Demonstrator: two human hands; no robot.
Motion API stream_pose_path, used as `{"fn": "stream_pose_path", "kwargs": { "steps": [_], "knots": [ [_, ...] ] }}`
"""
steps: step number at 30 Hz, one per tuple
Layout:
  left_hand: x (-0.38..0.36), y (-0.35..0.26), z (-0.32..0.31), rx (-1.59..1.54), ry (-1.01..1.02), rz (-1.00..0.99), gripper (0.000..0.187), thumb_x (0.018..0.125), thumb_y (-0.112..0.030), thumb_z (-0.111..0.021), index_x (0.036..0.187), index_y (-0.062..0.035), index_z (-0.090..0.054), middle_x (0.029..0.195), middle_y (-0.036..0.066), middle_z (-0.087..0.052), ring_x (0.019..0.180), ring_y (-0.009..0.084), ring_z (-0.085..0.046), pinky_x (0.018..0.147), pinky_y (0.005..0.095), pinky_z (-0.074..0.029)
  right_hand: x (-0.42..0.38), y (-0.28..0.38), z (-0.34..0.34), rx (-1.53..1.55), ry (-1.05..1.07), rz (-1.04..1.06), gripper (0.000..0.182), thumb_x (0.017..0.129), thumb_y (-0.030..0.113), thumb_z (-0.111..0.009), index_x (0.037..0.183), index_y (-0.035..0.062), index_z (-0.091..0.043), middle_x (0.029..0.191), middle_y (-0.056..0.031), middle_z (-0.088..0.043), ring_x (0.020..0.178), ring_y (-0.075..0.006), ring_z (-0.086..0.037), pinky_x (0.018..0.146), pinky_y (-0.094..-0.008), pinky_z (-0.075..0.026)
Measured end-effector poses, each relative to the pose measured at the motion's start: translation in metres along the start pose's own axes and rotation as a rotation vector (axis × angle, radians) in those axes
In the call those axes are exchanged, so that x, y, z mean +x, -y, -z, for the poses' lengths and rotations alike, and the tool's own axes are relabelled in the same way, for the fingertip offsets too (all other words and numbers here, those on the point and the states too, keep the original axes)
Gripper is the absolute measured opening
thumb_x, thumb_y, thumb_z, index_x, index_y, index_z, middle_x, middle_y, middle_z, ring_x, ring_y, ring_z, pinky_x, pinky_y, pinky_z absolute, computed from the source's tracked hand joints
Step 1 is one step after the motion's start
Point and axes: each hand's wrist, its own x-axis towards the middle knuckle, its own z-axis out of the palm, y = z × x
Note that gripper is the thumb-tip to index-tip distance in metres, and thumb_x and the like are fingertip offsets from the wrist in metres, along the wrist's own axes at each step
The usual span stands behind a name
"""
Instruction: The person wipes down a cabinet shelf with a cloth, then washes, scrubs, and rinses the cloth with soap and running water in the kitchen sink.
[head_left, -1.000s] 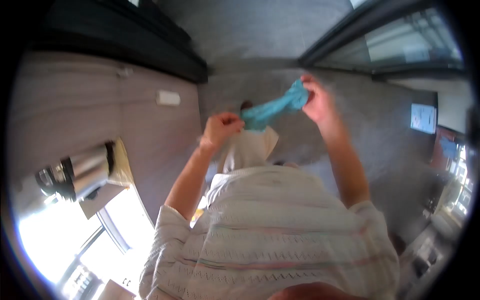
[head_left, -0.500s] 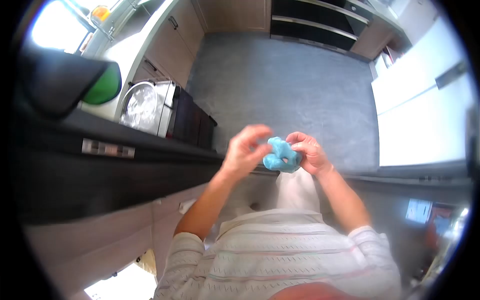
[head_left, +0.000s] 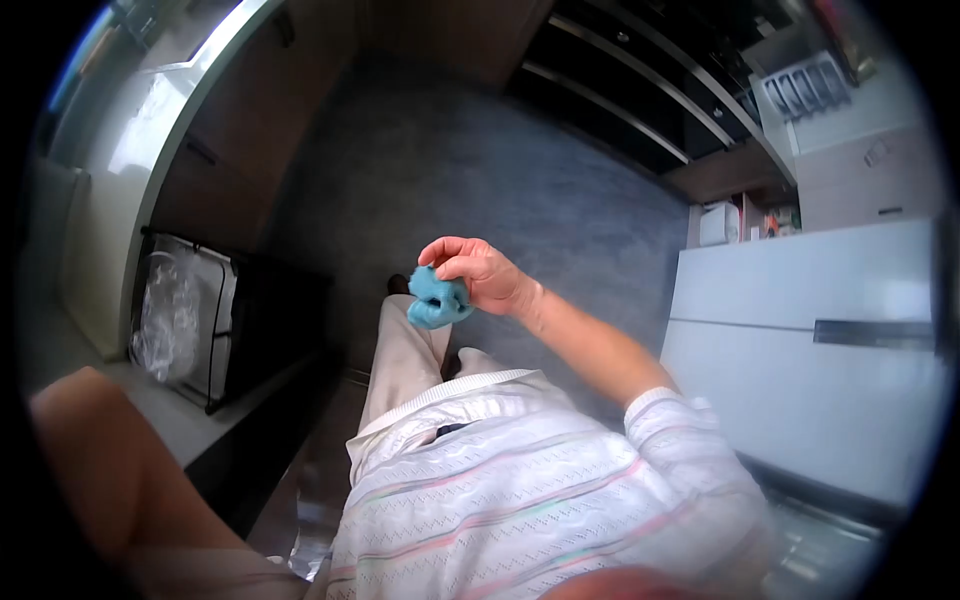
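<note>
A light-blue soft bundle (head_left: 438, 300), crumpled and with a small hole in it, hangs in front of my legs. My right hand (head_left: 480, 272) pinches it from above between thumb and fingers. Exactly what kind of thing it is, I cannot make out. At the lower left my left arm shows, bent and blurred, with the hand itself out of sight.
On the left, a black-framed bin or cart (head_left: 262, 310) holds a clear plastic bag (head_left: 168, 315) beside a pale counter (head_left: 125, 180). A white drawer unit (head_left: 775, 340) stands right. Dark drawers (head_left: 610, 85) with metal handles line the back beyond the grey floor (head_left: 450, 160).
My left hand has let go of the blue bundle and left the view, its arm now bent at far left. The right hand keeps the bundle, and the view has turned.
</note>
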Motion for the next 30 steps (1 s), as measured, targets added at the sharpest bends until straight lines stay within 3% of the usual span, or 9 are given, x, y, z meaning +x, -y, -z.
{"fn": "stream_pose_path", "kwargs": {
  "steps": [9, 19, 25, 30],
  "knots": [
    [0.006, 0.160, 0.124, 0.139, 0.012, 0.038, 0.021, 0.081, -0.010, -0.053, 0.099, 0.0003, -0.057, 0.098, 0.012, -0.056, 0.089, 0.0188, -0.055, 0.069, 0.0263, -0.045, 0.112, 0.141, 0.064, 0.073, -0.168, 0.046, 0.022, 0.071, 0.000, -0.051, 0.093, 0.0019, -0.055, 0.085, -0.0048, -0.056, 0.079, -0.0135, -0.054, 0.073, -0.0257, -0.046],
    [0.024, 0.303, 0.212, 0.457, 0.048, 0.066, 0.022, 0.079, -0.009, -0.055, 0.099, -0.0003, -0.057, 0.096, 0.012, -0.057, 0.088, 0.0191, -0.056, 0.070, 0.0271, -0.045, 0.253, 0.305, 0.139, -0.040, -0.078, -0.031, 0.021, 0.072, -0.003, -0.051, 0.091, 0.0018, -0.058, 0.081, -0.0023, -0.054, 0.074, -0.0097, -0.052, 0.071, -0.0211, -0.043],
    [0.044, 0.317, 0.252, 0.705, 0.023, 0.169, 0.022, 0.078, -0.008, -0.056, 0.099, -0.0007, -0.057, 0.095, 0.013, -0.057, 0.087, 0.0193, -0.056, 0.071, 0.0275, -0.045, 0.361, 0.419, 0.108, -0.209, 0.160, -0.018, 0.018, 0.075, -0.001, -0.052, 0.091, 0.0025, -0.058, 0.083, -0.0031, -0.056, 0.077, -0.0105, -0.053, 0.073, -0.0230, -0.043],
    [0.043, 0.313, 0.295, 0.857, -0.047, 0.284, 0.023, 0.078, -0.007, -0.057, 0.100, -0.0010, -0.057, 0.094, 0.013, -0.057, 0.086, 0.0195, -0.056, 0.072, 0.0279, -0.045, 0.451, 0.490, 0.039, -0.265, 0.463, 0.108, 0.015, 0.080, 0.003, -0.052, 0.094, 0.0027, -0.058, 0.084, -0.0041, -0.058, 0.078, -0.0118, -0.056, 0.073, -0.0245, -0.046]
  ]
}}
